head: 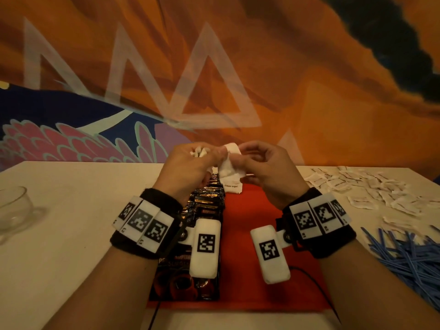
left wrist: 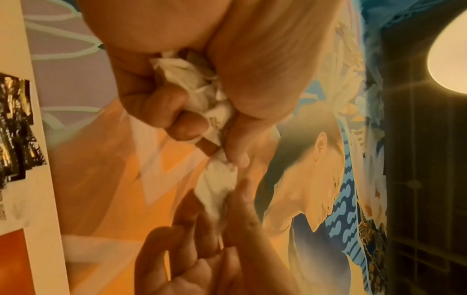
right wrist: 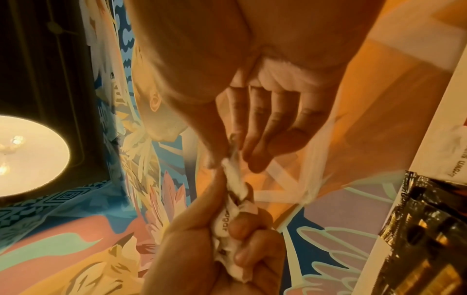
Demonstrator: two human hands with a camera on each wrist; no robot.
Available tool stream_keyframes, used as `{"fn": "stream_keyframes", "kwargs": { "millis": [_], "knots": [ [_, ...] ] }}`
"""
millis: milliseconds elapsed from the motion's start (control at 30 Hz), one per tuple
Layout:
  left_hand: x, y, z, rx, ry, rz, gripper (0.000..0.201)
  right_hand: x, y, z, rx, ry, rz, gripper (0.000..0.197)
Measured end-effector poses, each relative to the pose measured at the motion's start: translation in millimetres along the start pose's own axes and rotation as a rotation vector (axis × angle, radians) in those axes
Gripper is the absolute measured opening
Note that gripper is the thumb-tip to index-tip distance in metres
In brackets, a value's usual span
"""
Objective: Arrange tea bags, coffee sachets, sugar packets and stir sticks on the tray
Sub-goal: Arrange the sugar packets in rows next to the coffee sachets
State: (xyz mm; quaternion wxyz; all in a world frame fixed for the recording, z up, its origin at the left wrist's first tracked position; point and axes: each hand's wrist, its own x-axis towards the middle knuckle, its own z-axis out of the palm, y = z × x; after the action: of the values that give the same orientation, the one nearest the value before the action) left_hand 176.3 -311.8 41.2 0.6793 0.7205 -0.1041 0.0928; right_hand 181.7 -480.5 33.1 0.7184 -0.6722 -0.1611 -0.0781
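Above the table (head: 83, 210) and red tray (head: 262, 234), both hands met, raised. Left hand (head: 188, 170) clutched a bunch of sugar packets (head: 198, 151); right hand (head: 266, 170) pinched one packet (head: 228, 167).

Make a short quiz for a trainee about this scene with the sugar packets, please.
1. True or false: the left hand holds a bunch of sugar packets.
2. What lies in a row on the left side of the red tray? A) stir sticks B) coffee sachets C) tea bags
3. Fill in: the blue stir sticks lie on the table, to the ____ of the tray.

Key: 1 true; 2 B, the dark coffee sachets; 3 right. The right hand pinches one packet from the bunch.
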Motion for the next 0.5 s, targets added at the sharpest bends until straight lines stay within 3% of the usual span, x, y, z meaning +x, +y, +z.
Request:
{"fn": "stream_keyframes", "kwargs": {
  "millis": [133,233,400,500],
  "knots": [
    [0,1,2,-0.037,0.04,-0.026,0.018,0,1,-2,0.008,0.042,-0.022,0.006],
    [1,0,1,0.012,0.001,-0.066,0.035,3,1,-6,0.023,0.091,-0.043,0.004],
    [-2,2,7,0.059,0.046,0.046,0.015,1,-4,-11,0.02,-0.01,0.036,0.005],
    [-2,3,8,0.061,0.117,0.126,0.012,0,-2,-13,-0.017,-0.053,0.094,0.005]
  ]
}}
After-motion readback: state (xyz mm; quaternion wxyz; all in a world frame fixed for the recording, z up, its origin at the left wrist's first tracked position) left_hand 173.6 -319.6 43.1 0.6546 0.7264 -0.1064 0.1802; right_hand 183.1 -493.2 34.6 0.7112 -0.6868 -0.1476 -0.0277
